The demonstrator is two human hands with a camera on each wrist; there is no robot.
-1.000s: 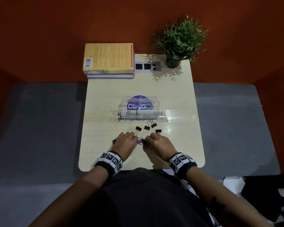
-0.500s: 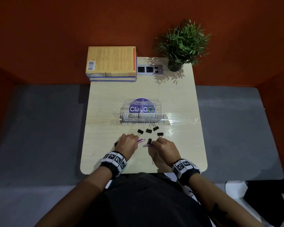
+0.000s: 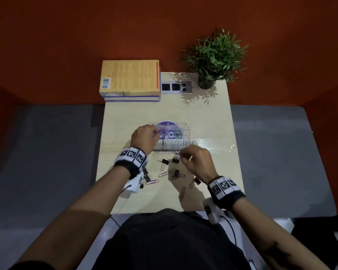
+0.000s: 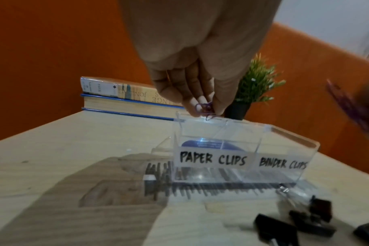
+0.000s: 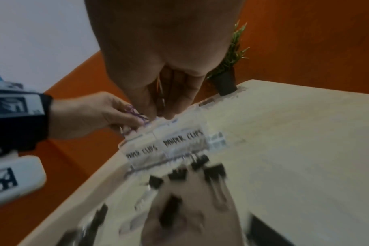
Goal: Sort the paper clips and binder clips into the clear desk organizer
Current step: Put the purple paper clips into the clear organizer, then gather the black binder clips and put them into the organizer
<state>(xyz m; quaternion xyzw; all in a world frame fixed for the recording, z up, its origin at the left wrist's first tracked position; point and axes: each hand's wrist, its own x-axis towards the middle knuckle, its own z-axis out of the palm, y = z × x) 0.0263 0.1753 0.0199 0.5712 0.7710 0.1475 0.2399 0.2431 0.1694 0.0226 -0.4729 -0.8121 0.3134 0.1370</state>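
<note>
The clear desk organizer [image 3: 184, 128] stands mid-table, its front labelled "PAPER CLIPS" [image 4: 213, 160] on the left and "BINDER CLIPS" on the right. My left hand [image 3: 156, 132] hovers just over the left compartment's rim and pinches purple paper clips [image 4: 204, 107]. My right hand [image 3: 180, 155] is in front of the organizer and pinches a purple paper clip [image 3: 177, 154]; that view is blurred. Several black binder clips [image 3: 165, 162] and loose paper clips [image 3: 152, 181] lie on the table between my wrists.
A stack of books [image 3: 130, 78] sits at the table's back left, a socket panel [image 3: 176, 87] beside it and a potted plant [image 3: 216, 59] at the back right. The wooden table [image 3: 209, 117] is narrow, with grey floor on both sides.
Both hands rose from the clip pile near the front edge and moved toward the organizer. The left hand now holds its purple clips over the paper clip compartment.
</note>
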